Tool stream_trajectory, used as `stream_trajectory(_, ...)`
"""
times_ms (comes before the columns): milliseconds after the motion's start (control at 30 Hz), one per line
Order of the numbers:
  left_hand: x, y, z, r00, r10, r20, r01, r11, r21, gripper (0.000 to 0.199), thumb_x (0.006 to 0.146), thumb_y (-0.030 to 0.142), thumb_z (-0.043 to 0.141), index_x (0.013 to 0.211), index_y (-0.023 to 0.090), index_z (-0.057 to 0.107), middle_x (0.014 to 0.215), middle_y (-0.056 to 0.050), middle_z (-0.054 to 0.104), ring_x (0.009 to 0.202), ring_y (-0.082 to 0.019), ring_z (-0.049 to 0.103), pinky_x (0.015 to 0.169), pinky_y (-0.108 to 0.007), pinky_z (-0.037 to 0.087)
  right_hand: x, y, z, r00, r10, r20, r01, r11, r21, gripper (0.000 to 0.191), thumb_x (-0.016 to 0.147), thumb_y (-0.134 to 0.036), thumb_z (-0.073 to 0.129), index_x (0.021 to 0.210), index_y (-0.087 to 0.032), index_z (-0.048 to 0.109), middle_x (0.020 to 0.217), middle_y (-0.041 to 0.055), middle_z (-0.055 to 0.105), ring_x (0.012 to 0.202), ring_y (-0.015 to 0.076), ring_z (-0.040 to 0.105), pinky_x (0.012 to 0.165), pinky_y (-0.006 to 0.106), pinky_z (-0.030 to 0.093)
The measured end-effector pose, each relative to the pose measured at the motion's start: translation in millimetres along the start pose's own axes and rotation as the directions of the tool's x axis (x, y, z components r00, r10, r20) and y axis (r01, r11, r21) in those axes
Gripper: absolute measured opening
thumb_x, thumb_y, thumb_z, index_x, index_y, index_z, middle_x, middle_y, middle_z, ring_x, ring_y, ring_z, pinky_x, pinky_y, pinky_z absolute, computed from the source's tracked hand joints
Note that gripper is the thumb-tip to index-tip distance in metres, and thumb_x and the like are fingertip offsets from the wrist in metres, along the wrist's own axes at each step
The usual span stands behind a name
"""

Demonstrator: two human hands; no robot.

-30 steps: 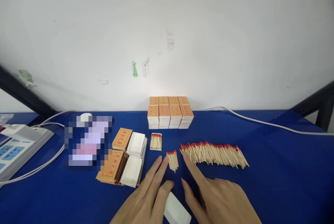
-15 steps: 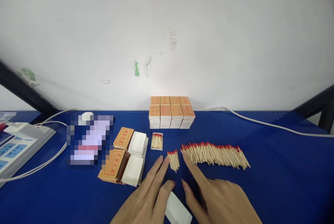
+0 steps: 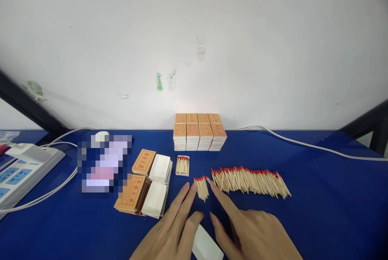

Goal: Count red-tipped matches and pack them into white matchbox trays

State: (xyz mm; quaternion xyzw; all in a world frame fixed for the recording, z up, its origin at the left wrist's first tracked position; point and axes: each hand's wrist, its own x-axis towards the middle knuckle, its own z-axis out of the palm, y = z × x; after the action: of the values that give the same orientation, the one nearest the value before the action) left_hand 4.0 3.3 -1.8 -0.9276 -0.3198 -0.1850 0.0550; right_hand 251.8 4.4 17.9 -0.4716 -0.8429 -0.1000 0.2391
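A small bunch of red-tipped matches (image 3: 201,188) lies on the blue table between my hands. My left hand (image 3: 172,227) rests flat at its left, index and middle fingertips by the match heads. My right hand (image 3: 251,227) is on the other side. Its index fingertip presses by a single match at the bunch's right edge, and the thumb is spread apart below. Right of that fingertip stretches a long row of loose matches (image 3: 251,180). An empty white matchbox tray (image 3: 206,244) sits between the hands, partly hidden by my left hand. Beyond the bunch stands a tray filled with matches (image 3: 182,165).
Stacked closed matchboxes (image 3: 199,130) stand against the wall. Left are orange matchbox sleeves (image 3: 133,191) and piled white trays (image 3: 155,198). Farther left lie a pixelated phone-like object (image 3: 107,163), a power strip (image 3: 18,175) and white cables (image 3: 65,183).
My right index fingertip has slid slightly left from the long row toward the small bunch, with a match at its tip. My left hand has stayed nearly still.
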Motion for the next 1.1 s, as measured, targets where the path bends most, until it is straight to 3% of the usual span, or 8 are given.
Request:
stream_trajectory(200, -1.2, -0.7, 0.5, 1.0, 0.004, -0.008, -0.004, 1.0, 0.01, 0.034, 0.123, 0.03, 0.049, 0.143, 0.007, 0.064, 0.174, -0.03, 0.052, 0.165, -0.042, 0.049, 0.118, -0.048, 0.062, -5.4, 0.5, 5.2, 0.997, 0.001, 0.073, -0.005, 0.999, 0.045, 0.057, 0.115, -0.024, 0.043, 0.165, 0.001, 0.049, 0.053, -0.0104, 0.066, 0.033, 0.0149, 0.061, 0.036, 0.032, 0.035)
stream_trajectory(367, 6.0, 0.0, -3.2, 1.0, 0.017, -0.016, -0.016, 0.998, 0.055, 0.039, 0.126, 0.034, 0.038, 0.137, 0.009, 0.065, 0.164, -0.032, 0.062, 0.155, -0.043, 0.06, 0.107, -0.047, 0.068, -4.1, -2.4, 6.3, 0.996, 0.018, 0.082, -0.024, 0.997, 0.07, 0.062, 0.116, -0.026, 0.04, 0.172, -0.002, 0.042, 0.051, -0.0113, 0.065, 0.032, 0.0147, 0.06, 0.036, 0.03, 0.034)
stream_trajectory(500, 8.2, 1.0, -4.9, 1.0, 0.019, -0.01, -0.018, 0.997, 0.075, 0.039, 0.126, 0.033, 0.036, 0.135, 0.008, 0.065, 0.161, -0.032, 0.065, 0.151, -0.043, 0.064, 0.103, -0.047, 0.07, -2.6, -2.4, 1.3, 0.998, 0.008, 0.055, -0.011, 0.998, 0.061, 0.054, 0.117, -0.025, 0.038, 0.164, -0.001, 0.052, 0.05, -0.0111, 0.064, 0.031, 0.0138, 0.06, 0.036, 0.03, 0.034)
stream_trajectory(733, 4.7, 0.9, -1.2, 1.0, 0.014, -0.018, -0.013, 0.999, 0.049, 0.037, 0.125, 0.032, 0.04, 0.139, 0.008, 0.066, 0.165, -0.031, 0.061, 0.159, -0.041, 0.056, 0.109, -0.046, 0.067, -0.8, -1.4, -2.0, 1.0, 0.016, 0.007, -0.016, 0.999, -0.039, 0.048, 0.119, -0.025, 0.034, 0.138, 0.0, 0.07, 0.045, -0.0087, 0.06, 0.028, 0.0144, 0.057, 0.035, 0.032, 0.033)
stream_trajectory(1100, 1.1, -1.0, -0.8, 1.0, 0.012, -0.009, -0.011, 0.999, 0.038, 0.042, 0.125, 0.04, 0.044, 0.141, 0.008, 0.066, 0.171, -0.031, 0.056, 0.161, -0.041, 0.055, 0.111, -0.047, 0.067, 3.1, -2.4, -4.4, 1.0, 0.012, -0.015, -0.012, 1.0, -0.015, 0.051, 0.12, -0.025, 0.032, 0.155, 0.0, 0.059, 0.046, -0.0115, 0.059, 0.029, 0.0134, 0.056, 0.036, 0.031, 0.033)
